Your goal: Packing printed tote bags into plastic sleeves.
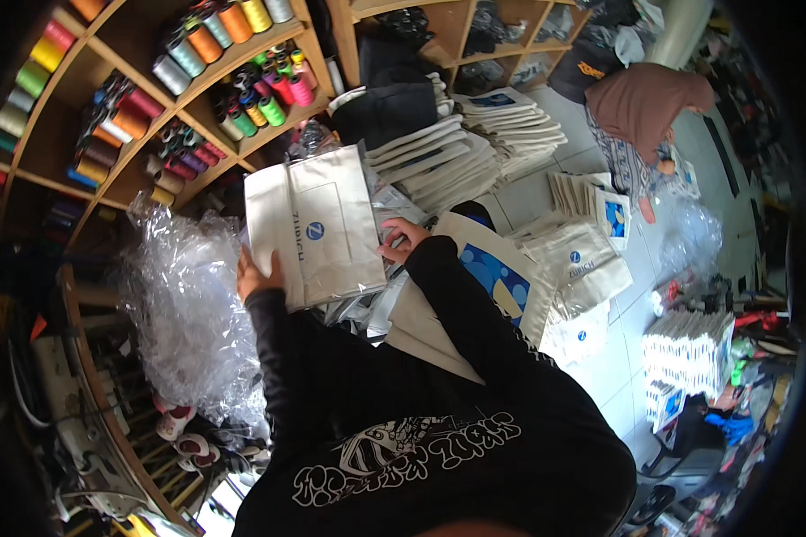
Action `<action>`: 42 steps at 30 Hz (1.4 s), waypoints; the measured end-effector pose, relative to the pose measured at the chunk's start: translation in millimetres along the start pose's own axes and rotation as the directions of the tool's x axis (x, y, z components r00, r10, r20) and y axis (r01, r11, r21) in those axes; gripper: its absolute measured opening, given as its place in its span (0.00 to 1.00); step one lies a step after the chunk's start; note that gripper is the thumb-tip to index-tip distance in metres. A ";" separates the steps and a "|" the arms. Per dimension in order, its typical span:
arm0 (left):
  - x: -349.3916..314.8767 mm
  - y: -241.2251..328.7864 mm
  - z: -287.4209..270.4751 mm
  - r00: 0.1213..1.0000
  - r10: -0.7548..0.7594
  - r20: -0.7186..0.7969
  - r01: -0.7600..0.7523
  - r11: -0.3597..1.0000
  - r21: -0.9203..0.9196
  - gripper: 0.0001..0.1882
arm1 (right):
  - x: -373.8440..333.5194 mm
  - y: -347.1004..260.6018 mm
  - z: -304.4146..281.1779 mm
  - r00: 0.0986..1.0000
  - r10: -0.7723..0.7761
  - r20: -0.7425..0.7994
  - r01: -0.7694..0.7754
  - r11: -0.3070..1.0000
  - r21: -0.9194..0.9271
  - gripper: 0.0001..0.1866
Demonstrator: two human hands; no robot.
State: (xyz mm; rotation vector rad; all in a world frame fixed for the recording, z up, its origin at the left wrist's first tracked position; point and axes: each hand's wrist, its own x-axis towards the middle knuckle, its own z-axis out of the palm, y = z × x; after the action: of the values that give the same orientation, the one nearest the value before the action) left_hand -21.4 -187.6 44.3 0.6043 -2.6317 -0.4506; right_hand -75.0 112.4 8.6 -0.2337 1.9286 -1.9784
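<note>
We hold a flat cream fabric bag (pixel 318 228) left of the frame's centre, face up to the camera, its long axis running from the upper left of the frame down toward the lower right, slightly tilted. Our left hand (pixel 253 273) sits at the bag's lower left edge, its grip closed on that edge with the fingers mostly hidden behind the cloth. Our right hand (pixel 401 240) lies at the bag's right edge, near the middle of the frame, fingers curled against the cloth; we cannot tell whether they pinch it or only rest there. So the bag spans the gap between the two hands, and the left hand carries the firmer hold.

Under the bag lies a heap of crinkled clear plastic wrap (pixel 188 304), spreading to the lower left. Just right of our right forearm rests another cream bag with a blue round print (pixel 497 277). Stacks of folded cream bags (pixel 448 152) stand above centre, with more across the tiled floor (pixel 618 367) at right. Shelves of coloured thread cones (pixel 197 80) fill the upper left. Another person (pixel 645 107) crouches in the upper right, well apart from us.
</note>
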 end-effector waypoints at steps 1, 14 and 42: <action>-6.7 -8.8 -5.9 0.986 -0.100 0.136 0.104 0.994 -0.026 0.33 | 0.7 1.4 -1.4 1.000 0.022 0.012 -0.022 1.000 -0.020 0.27; -10.3 -5.6 -42.5 0.988 0.058 0.140 0.054 0.728 -0.683 0.16 | 2.8 -1.7 1.4 0.999 -0.026 0.036 0.033 0.977 -0.212 0.31; -40.3 37.9 -174.8 0.943 0.290 0.161 0.085 0.258 -0.962 0.30 | -77.8 -157.7 -28.6 0.938 -0.240 0.250 0.169 0.947 0.274 0.21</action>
State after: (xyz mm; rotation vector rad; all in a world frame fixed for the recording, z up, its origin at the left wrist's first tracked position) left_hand 77.1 -174.1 198.3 -0.1154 -1.9516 -2.0552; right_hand -36.6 167.4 173.7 -0.6350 1.5135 -2.1601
